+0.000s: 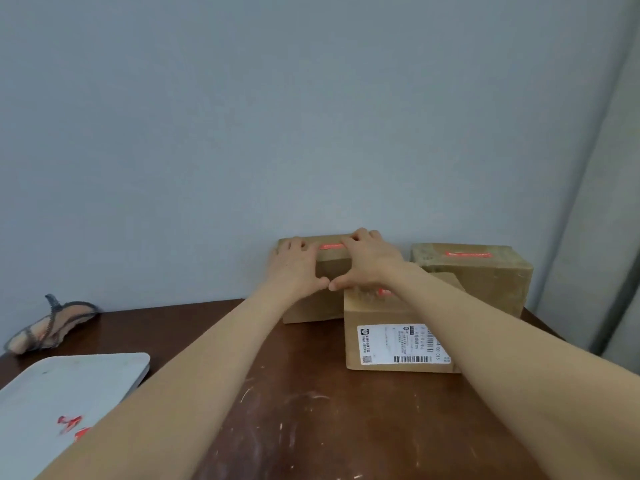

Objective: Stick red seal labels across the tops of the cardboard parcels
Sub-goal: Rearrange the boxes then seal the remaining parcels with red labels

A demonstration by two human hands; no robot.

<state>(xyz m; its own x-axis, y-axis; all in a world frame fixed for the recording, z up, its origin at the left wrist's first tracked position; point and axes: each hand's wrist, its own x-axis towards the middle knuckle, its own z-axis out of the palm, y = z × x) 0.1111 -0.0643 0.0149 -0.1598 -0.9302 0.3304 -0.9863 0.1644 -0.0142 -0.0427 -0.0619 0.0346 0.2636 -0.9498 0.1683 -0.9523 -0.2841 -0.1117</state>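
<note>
Neither grip pinches anything: the left hand (pixel 293 263) and right hand (pixel 370 259) lie spread, fingers flat on the top of the far-left cardboard parcel (pixel 308 303) against the wall, pressing either end of its red seal label (pixel 330 246), thumbs nearly touching. Two more parcels, the far-right parcel (pixel 485 278) and the near parcel (pixel 388 341), stand just right. Loose red labels (pixel 71 422) lie on a white tray (pixel 79 379) at the surface's (pixel 311 410) near left.

Both arms outstretched, left grip (pixel 294 263) and right grip (pixel 369 259) flat, thumbs touching

Soft, even, dim light; slight blur, wide-angle bowing.
</note>
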